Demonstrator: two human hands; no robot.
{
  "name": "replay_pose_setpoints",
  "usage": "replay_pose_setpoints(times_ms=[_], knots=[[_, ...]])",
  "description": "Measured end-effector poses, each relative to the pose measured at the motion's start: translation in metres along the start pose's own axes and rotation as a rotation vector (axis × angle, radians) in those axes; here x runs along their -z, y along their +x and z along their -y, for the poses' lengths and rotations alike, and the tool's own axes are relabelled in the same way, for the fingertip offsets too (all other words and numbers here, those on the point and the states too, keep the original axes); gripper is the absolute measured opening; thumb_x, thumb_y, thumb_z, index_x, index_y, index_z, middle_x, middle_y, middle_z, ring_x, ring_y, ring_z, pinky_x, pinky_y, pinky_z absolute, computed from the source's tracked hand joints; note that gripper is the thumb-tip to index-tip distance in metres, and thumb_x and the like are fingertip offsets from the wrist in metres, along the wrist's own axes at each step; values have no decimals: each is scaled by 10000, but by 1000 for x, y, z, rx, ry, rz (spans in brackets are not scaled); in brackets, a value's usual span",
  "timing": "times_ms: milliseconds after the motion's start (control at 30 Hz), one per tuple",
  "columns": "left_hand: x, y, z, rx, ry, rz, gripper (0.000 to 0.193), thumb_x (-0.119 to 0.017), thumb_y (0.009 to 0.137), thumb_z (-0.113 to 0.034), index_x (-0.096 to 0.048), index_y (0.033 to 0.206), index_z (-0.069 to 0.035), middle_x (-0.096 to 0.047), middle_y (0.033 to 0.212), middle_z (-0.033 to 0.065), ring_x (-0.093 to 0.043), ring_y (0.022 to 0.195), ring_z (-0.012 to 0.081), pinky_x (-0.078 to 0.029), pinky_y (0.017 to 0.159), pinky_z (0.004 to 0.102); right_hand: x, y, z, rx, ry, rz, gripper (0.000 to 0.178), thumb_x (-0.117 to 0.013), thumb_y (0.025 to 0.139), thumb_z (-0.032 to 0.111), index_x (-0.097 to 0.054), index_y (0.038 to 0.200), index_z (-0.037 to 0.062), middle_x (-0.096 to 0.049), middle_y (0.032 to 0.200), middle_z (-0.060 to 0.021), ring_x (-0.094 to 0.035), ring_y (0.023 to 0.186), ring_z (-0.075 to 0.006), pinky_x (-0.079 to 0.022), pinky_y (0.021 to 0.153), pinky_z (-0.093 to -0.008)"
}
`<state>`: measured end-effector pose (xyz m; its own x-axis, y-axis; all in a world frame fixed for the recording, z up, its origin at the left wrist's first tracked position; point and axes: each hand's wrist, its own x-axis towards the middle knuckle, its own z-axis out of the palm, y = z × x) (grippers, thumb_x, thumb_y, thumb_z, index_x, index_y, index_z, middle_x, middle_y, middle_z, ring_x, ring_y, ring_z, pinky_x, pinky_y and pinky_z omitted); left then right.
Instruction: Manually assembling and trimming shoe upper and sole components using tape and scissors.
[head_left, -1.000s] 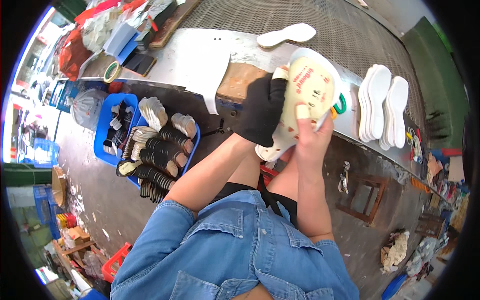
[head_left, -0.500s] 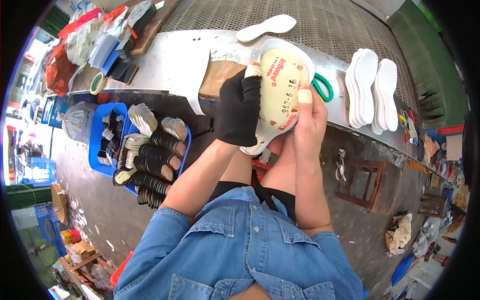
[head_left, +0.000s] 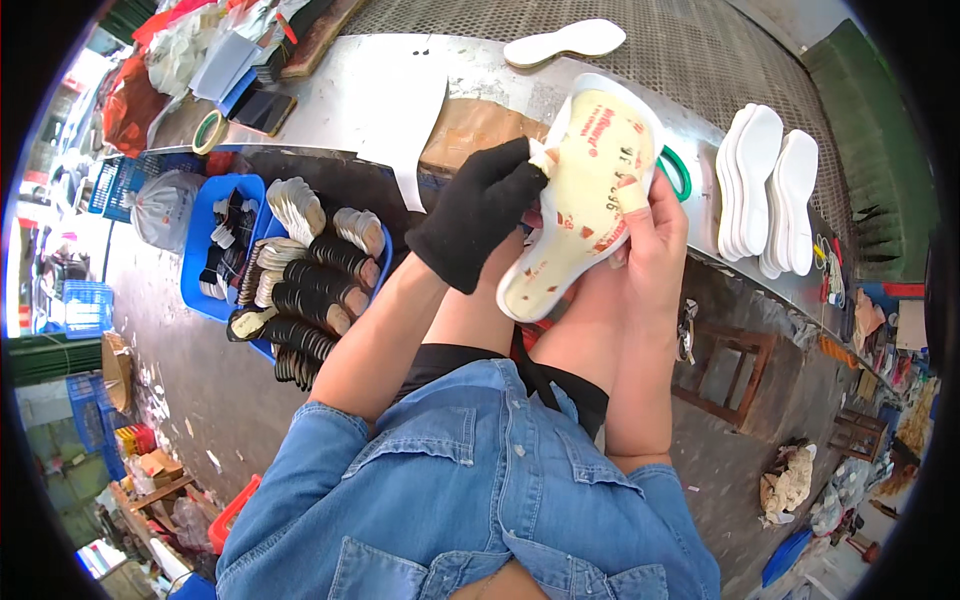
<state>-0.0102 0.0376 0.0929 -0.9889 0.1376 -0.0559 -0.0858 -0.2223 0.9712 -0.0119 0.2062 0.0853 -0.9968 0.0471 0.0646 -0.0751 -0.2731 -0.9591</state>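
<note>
A shoe insole [head_left: 590,185] with a cream printed underside and a white rim is held up over my lap, heel end pointing down and to the left. My right hand [head_left: 652,225], bare with tape round the thumb, grips its right edge; the other fingers are behind it. My left hand [head_left: 480,215], in a black fingerless glove, pinches the insole's left edge near the wide part with taped fingertips. On the workbench to the right stand two stacks of white insoles [head_left: 750,180] [head_left: 792,200]. One more white insole [head_left: 566,43] lies at the back.
A metal-edged workbench [head_left: 500,85] carries a white sheet [head_left: 400,120], brown paper [head_left: 480,130], a green ring [head_left: 677,175], a tape roll [head_left: 209,132] and a phone [head_left: 262,110]. Blue bins [head_left: 205,295] with black and pale insoles stand lower left. A wooden stool [head_left: 735,375] is at right.
The insole has turned, its heel swinging out in front of my legs. My left hand has slid from lying along its side to pinching its edge. The whole view has shifted slightly.
</note>
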Motion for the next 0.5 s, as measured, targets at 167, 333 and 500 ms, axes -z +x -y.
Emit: replay_pose_setpoints(times_ms=[167, 333, 500], knots=[[6, 8, 0, 78, -10, 46, 285, -530, 901, -231, -590, 1008, 26, -604, 785, 40, -545, 666, 79, -455, 607, 230, 7, 4, 2, -93, 27, 160, 252, -540, 909, 190, -557, 1075, 1, -569, 650, 25, -376, 409, 15, -263, 356, -146], [11, -3, 8, -187, 205, 336, 330, -575, 870, -162, -558, 1138, 30, -633, 888, 75, -571, 779, 96, -486, 691, 262, 16, 20, 4, -135, 84, 273, 269, -508, 920, 180, -552, 1109, -7, -561, 618, 19, -333, 366, 8, -237, 333, -159], [15, -1, 9, 14, 145, 351, 356, -610, 823, -102, -538, 1145, 32, -632, 926, 79, -568, 808, 108, -487, 712, 284, 20, 29, 5, -221, 168, 257, 248, -507, 918, 175, -557, 1052, -28, -561, 609, 11, -334, 354, 0, -244, 323, -163]])
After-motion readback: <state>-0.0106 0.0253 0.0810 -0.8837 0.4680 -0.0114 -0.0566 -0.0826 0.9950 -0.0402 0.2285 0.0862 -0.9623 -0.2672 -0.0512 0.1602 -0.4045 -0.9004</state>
